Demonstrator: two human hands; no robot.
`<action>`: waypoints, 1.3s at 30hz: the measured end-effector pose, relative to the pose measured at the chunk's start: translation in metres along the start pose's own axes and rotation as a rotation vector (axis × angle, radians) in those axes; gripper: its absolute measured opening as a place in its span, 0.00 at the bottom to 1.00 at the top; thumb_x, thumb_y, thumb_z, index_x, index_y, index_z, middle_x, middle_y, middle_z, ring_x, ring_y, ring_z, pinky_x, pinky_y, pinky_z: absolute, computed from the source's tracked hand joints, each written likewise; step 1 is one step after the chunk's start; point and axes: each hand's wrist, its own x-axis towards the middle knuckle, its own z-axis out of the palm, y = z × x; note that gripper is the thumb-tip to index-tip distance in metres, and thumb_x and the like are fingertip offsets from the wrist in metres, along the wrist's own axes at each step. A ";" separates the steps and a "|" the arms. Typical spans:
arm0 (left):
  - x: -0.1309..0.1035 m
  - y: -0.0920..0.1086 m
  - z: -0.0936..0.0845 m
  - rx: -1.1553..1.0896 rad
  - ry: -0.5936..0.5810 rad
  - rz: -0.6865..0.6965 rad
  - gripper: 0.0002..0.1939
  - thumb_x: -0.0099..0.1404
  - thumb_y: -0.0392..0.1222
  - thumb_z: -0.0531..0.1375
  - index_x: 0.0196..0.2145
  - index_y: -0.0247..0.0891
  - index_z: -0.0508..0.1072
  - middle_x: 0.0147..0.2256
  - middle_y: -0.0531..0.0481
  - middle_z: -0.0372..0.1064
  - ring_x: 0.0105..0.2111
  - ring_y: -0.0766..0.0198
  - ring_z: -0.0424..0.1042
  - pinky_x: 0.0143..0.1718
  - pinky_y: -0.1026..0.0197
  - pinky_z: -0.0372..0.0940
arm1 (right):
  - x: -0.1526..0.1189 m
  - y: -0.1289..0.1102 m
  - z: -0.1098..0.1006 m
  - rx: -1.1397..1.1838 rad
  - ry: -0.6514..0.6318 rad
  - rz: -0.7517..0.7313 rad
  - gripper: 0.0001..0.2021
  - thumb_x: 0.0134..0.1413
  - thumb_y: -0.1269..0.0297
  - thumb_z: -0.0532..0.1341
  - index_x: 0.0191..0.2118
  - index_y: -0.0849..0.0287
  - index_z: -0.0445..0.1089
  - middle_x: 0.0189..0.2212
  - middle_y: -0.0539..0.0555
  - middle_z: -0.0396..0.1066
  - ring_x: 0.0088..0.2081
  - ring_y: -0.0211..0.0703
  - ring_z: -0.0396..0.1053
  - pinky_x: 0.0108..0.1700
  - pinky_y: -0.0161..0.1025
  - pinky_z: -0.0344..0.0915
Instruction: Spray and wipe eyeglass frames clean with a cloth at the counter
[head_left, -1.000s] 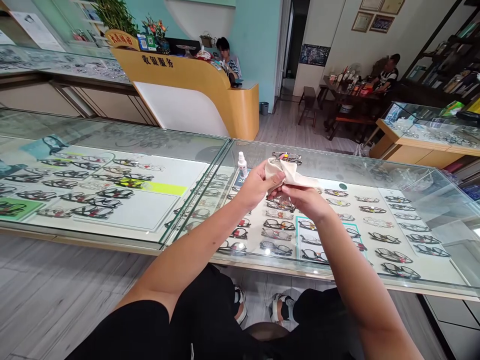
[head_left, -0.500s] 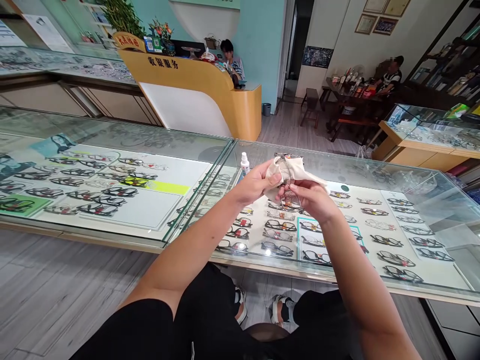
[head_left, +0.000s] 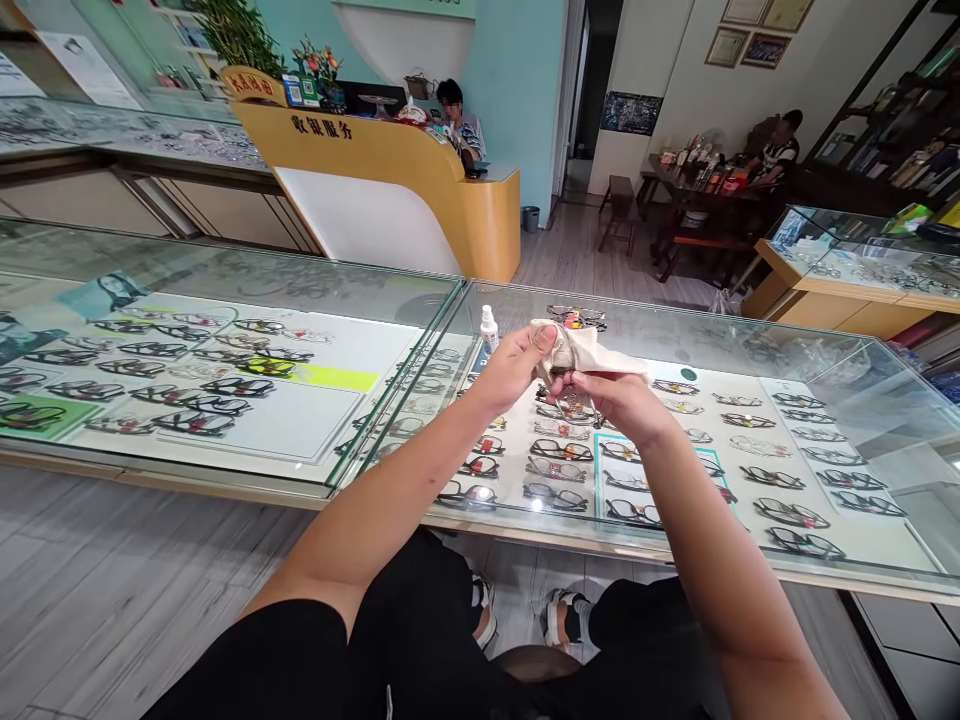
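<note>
Gripping with both hands, above a long clear-glass display counter (head_left: pixel 712 340) lined with rows of dark and clear spectacle frames (head_left: pixel 562 450); left hand (head_left: pixel 514 368) pinches a soft cream cloth (head_left: pixel 604 360), right hand (head_left: pixel 622 395) holds the cloth's other side plus some thin metal-rimmed glasses (head_left: pixel 576 404), partly wrapped in it; can't tell exactly which fingers touch the lenses; small white plastic bottle (head_left: pixel 489 332) stands near the left hand.

You hold a pair of thin-rimmed glasses (head_left: pixel 573 354) at a tilt, one rim tucked into a cream cloth (head_left: pixel 609 362). The cloth is bunched and creased, its loose end spreading to your right.
</note>
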 end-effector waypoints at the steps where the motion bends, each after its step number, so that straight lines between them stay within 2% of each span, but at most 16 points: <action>1: 0.000 0.003 -0.001 -0.012 -0.036 -0.009 0.29 0.68 0.69 0.66 0.34 0.36 0.72 0.22 0.49 0.73 0.20 0.64 0.73 0.21 0.62 0.70 | 0.000 -0.001 -0.001 0.020 0.003 0.000 0.14 0.62 0.50 0.73 0.43 0.56 0.83 0.41 0.57 0.82 0.46 0.52 0.79 0.54 0.49 0.72; 6: -0.001 0.012 -0.004 -0.063 -0.159 -0.061 0.25 0.64 0.60 0.74 0.43 0.36 0.74 0.28 0.49 0.75 0.26 0.62 0.77 0.28 0.60 0.73 | 0.001 -0.004 -0.003 0.085 0.033 0.014 0.16 0.58 0.50 0.75 0.42 0.57 0.83 0.39 0.58 0.82 0.43 0.53 0.79 0.50 0.50 0.75; 8: -0.001 0.011 -0.005 -0.051 -0.158 -0.058 0.25 0.62 0.56 0.76 0.44 0.37 0.73 0.28 0.50 0.75 0.26 0.64 0.75 0.28 0.62 0.72 | 0.002 -0.004 -0.002 0.104 0.051 0.014 0.16 0.57 0.50 0.77 0.43 0.57 0.83 0.38 0.57 0.82 0.41 0.52 0.79 0.50 0.50 0.75; 11: 0.000 0.006 -0.004 0.000 -0.091 -0.031 0.26 0.59 0.53 0.78 0.43 0.37 0.72 0.28 0.52 0.75 0.24 0.67 0.73 0.25 0.65 0.70 | 0.002 -0.001 0.000 0.107 0.066 0.012 0.17 0.55 0.51 0.78 0.44 0.56 0.83 0.38 0.56 0.82 0.42 0.52 0.79 0.51 0.50 0.75; 15: 0.001 -0.003 -0.003 0.047 0.014 0.000 0.28 0.57 0.57 0.79 0.39 0.37 0.70 0.25 0.54 0.73 0.19 0.70 0.69 0.20 0.67 0.66 | 0.002 0.004 0.001 0.072 0.042 0.029 0.17 0.56 0.50 0.77 0.45 0.55 0.84 0.41 0.57 0.82 0.46 0.53 0.79 0.54 0.50 0.73; 19: 0.001 -0.006 -0.001 0.060 0.066 0.024 0.29 0.61 0.66 0.73 0.37 0.37 0.70 0.22 0.54 0.73 0.17 0.69 0.68 0.18 0.67 0.65 | 0.002 0.004 0.001 -0.030 0.020 0.019 0.17 0.60 0.47 0.74 0.44 0.55 0.84 0.43 0.57 0.82 0.49 0.53 0.78 0.59 0.51 0.70; 24: 0.002 0.000 -0.001 0.025 -0.005 0.013 0.32 0.66 0.73 0.65 0.31 0.37 0.71 0.21 0.50 0.72 0.18 0.65 0.71 0.20 0.63 0.69 | -0.001 -0.002 0.000 -0.052 -0.021 -0.016 0.16 0.63 0.47 0.72 0.42 0.56 0.83 0.42 0.57 0.82 0.48 0.53 0.78 0.57 0.50 0.71; 26: 0.002 0.004 -0.002 -0.012 -0.052 -0.009 0.31 0.65 0.72 0.67 0.33 0.36 0.72 0.22 0.48 0.73 0.20 0.63 0.73 0.22 0.61 0.71 | -0.001 -0.005 -0.001 -0.015 0.000 -0.002 0.15 0.62 0.48 0.73 0.42 0.56 0.83 0.42 0.57 0.82 0.46 0.53 0.78 0.54 0.50 0.72; 29: 0.001 0.008 -0.003 -0.051 -0.103 -0.042 0.28 0.62 0.64 0.74 0.39 0.35 0.75 0.26 0.49 0.75 0.25 0.63 0.76 0.27 0.61 0.73 | -0.001 -0.006 -0.003 0.050 0.039 -0.002 0.15 0.60 0.50 0.75 0.42 0.57 0.83 0.41 0.57 0.82 0.45 0.53 0.79 0.52 0.51 0.73; 33: 0.000 0.004 -0.004 -0.048 -0.077 -0.035 0.28 0.56 0.52 0.80 0.43 0.36 0.73 0.29 0.52 0.76 0.24 0.67 0.74 0.26 0.64 0.70 | -0.001 -0.001 -0.003 0.037 0.064 0.007 0.17 0.58 0.50 0.76 0.45 0.56 0.83 0.41 0.57 0.82 0.45 0.53 0.79 0.54 0.51 0.72; 36: 0.001 -0.002 -0.003 -0.022 -0.009 -0.015 0.28 0.55 0.55 0.80 0.39 0.37 0.71 0.26 0.54 0.74 0.19 0.70 0.69 0.21 0.66 0.67 | 0.000 0.004 -0.002 -0.021 0.065 0.031 0.18 0.59 0.49 0.75 0.49 0.55 0.83 0.43 0.57 0.83 0.48 0.53 0.79 0.54 0.49 0.71; 39: 0.001 -0.006 -0.001 -0.009 0.041 0.002 0.28 0.59 0.62 0.76 0.37 0.37 0.71 0.23 0.54 0.72 0.17 0.70 0.67 0.18 0.67 0.65 | 0.000 0.006 0.000 -0.052 0.030 0.013 0.16 0.62 0.49 0.73 0.47 0.55 0.83 0.45 0.56 0.83 0.50 0.52 0.78 0.57 0.48 0.69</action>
